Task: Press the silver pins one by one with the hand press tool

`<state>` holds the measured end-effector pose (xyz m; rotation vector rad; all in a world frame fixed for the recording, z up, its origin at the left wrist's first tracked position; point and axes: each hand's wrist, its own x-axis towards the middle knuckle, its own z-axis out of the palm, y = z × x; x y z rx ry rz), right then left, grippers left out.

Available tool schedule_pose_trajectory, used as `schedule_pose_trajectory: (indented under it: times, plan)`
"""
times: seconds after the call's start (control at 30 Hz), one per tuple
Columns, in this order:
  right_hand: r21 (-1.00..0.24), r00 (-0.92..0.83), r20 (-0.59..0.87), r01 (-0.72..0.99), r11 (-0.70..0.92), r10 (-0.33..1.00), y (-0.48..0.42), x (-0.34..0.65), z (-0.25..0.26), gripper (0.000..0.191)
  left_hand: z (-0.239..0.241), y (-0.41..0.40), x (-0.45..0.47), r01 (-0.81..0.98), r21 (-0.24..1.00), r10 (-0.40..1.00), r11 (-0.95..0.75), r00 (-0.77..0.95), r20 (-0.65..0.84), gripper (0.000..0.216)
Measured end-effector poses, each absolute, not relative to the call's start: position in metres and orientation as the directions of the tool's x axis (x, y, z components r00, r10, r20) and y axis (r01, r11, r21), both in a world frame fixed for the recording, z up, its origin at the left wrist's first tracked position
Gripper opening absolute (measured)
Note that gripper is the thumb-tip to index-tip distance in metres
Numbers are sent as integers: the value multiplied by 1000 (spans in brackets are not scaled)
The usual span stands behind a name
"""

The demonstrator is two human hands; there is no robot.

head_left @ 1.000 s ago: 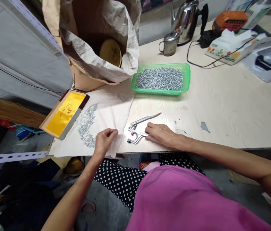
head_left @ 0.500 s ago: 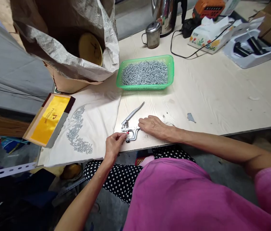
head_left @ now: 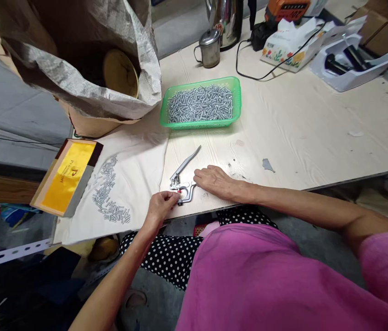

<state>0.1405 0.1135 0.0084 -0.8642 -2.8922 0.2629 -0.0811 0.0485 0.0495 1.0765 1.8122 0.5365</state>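
Observation:
A pair of silver snap-fastener pliers (head_left: 188, 193) lies at the table's front edge, its long upper lever (head_left: 187, 162) raised and a red piece showing at the jaw. My right hand (head_left: 216, 181) is closed around the end of the lower handle, palm down on the table. At the jaw, my left hand (head_left: 161, 205) pinches with thumb and forefinger; whatever is between the fingertips is too small to make out. To the left, many small silver metal pieces (head_left: 106, 193) are spread on a white cloth (head_left: 142, 184).
A green basket (head_left: 200, 125) of similar metal pieces stands behind the pliers. Left are an open box with yellow lining (head_left: 70, 179) and a large paper sack (head_left: 104, 110). A metal cup (head_left: 210, 50), kettle (head_left: 228, 20), tissue pack (head_left: 288, 48) and white holder (head_left: 352, 76) stand farther back.
The table and its things have shifted slightly left in view. Both hands keep their places at the pliers, and the lever is still raised.

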Motion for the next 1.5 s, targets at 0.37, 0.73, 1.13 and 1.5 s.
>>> schedule_pose_trajectory:
  times: [0.37,0.73,1.13,1.5]
  plan:
    - [-215,-815,-8,568,795,580,109,138,24,26,53,58,-83,459,626,747,631,-140,-650,34]
    - [-302,-810,10,556,774,586,148,160,32,100,43,52,-88,465,641,757,611,-106,-645,45]
    - [-220,-859,-38,506,834,511,165,152,37,87,52,45,-78,381,626,713,680,-149,-685,56]
    - [-197,-821,-85,570,798,565,150,150,44,54,51,33,-83,665,579,852,472,-174,-494,44]
